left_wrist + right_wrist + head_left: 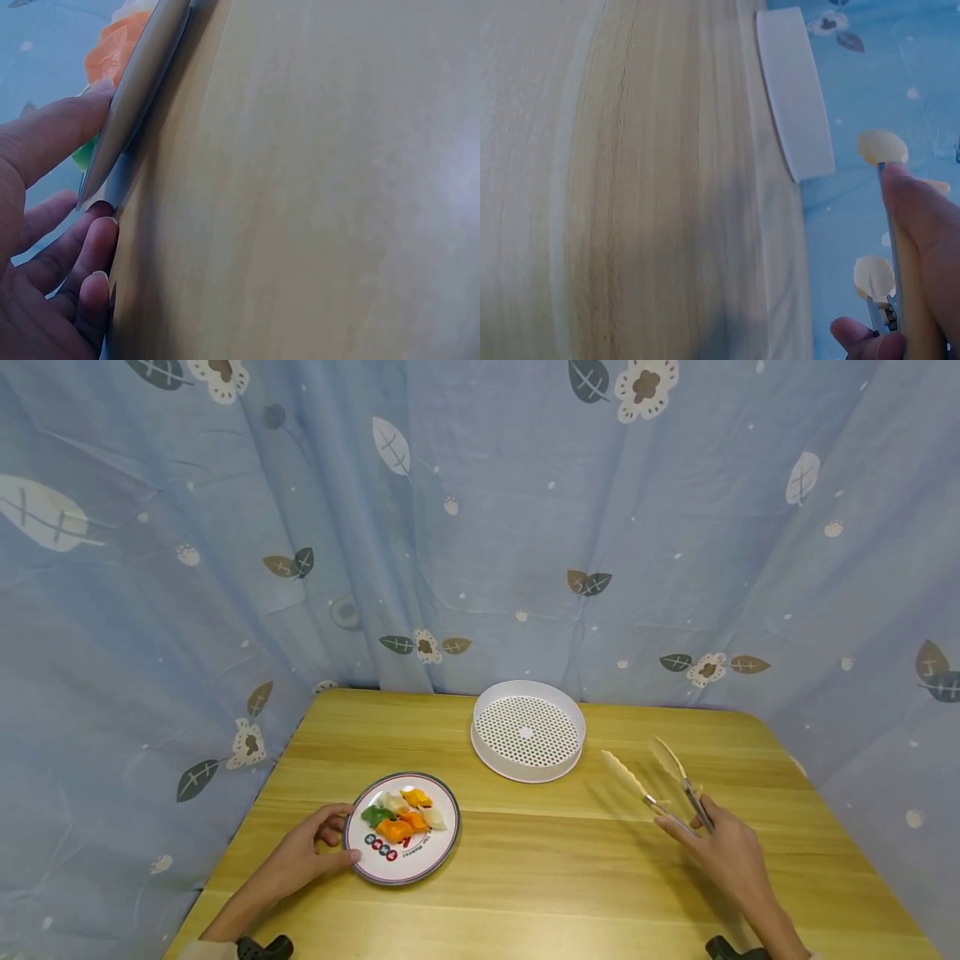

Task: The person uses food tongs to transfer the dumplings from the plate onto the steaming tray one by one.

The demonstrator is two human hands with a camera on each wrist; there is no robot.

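Note:
My left hand (303, 852) grips the left rim of a white plate (401, 866) with a dark striped edge. In the left wrist view the thumb (60, 131) presses the rim while the other fingers curl below its edge. Several small dumplings, green, orange, yellow and white, lie together on the plate, an orange dumpling (393, 831) among them. On the right side, my right hand (723, 852) holds metal tongs (678, 778) with pale cream tips, raised over the table. The tips stand apart with nothing between them.
A round white steamer basket (527, 770) with a perforated bottom stands at the back middle of the wood-grain table (540, 877). Blue patterned curtain (510, 552) hangs behind the table and along its sides.

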